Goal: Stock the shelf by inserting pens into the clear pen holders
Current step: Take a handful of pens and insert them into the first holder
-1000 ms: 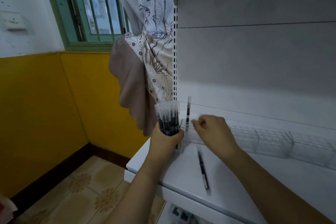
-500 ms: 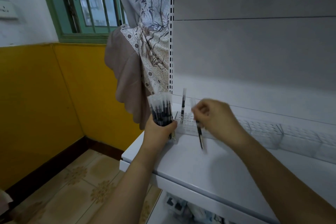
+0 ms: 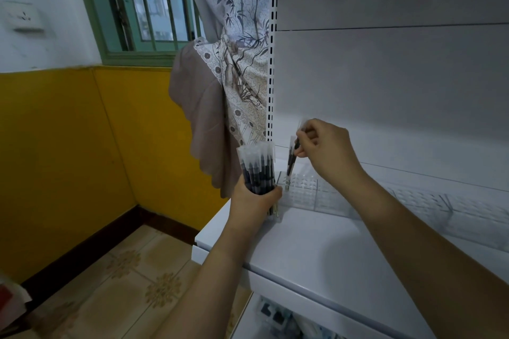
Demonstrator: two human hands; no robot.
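Here, left hand [image 3: 254, 198] fingers around a pen bundle [image 3: 257, 170], right hand [image 3: 326, 151] fingers pinching one pen [image 3: 292, 164].

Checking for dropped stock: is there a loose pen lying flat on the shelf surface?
No: the white shelf shows no loose pen; the pens are in the left hand's bundle or at the right hand.

No text, label, brand, number or sign can be read anywhere. The pens [image 3: 257, 170] bundled at the left end of the shelf [image 3: 325, 242] show only dark barrels under clear caps, with any print too small to tell. The packets [image 3: 278, 316] below the shelf are too blurred to read.
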